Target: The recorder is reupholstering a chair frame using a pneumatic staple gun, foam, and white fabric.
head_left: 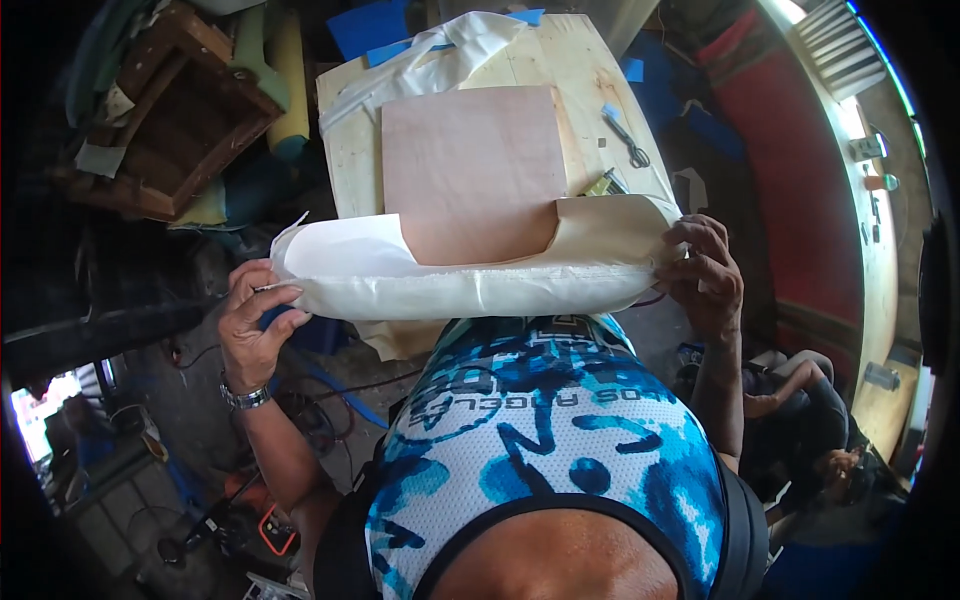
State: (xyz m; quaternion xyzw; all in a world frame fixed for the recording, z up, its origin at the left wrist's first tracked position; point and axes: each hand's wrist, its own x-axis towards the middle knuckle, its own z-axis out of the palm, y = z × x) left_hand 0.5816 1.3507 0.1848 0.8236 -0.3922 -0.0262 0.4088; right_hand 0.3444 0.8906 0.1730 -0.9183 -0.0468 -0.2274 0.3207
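Observation:
A long padded piece covered in white fabric, with a U-shaped cut-out along its far edge, lies horizontally before me at the near end of the table. My left hand is closed on its left end, fingers and thumb at the corner. My right hand grips its right end with bent fingers. Beyond it lies a square plywood board on the pale wooden table. Scissors and a yellow tool are at the table's right; a crumpled white cloth is at the far left edge.
A wooden furniture frame and a yellow roll stand at left. Hoses and tools cover the lower-left floor. A red panel and a long ledge run along the right. Another person is at lower right.

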